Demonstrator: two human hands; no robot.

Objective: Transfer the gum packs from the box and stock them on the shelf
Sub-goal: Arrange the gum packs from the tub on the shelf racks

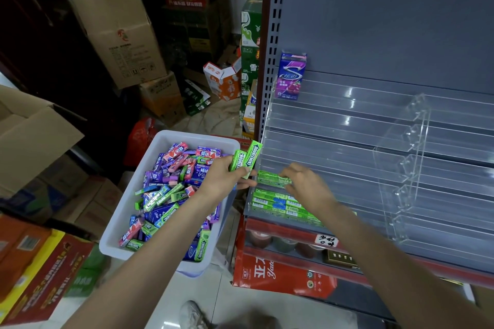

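Observation:
A white plastic box (139, 179) on the floor holds several loose gum packs (171, 195) in green, purple, blue and red. My left hand (223, 181) grips two green Doublemint packs (244, 159) upright above the box's right edge. My right hand (304, 181) pinches one green pack (270, 178) lying flat in a low tier of the clear stepped shelf (347, 141). Several green packs (278, 203) lie in the tiers just below it. A purple gum pack (291, 76) stands at the top left of the shelf.
Cardboard cartons (115, 26) stack at the left and back. A red carton (278, 272) sits under the shelf, and printed boxes (40, 270) lie at the lower left. A clear divider (406, 165) stands across the tiers to the right. My shoe (192, 314) is on the tiled floor.

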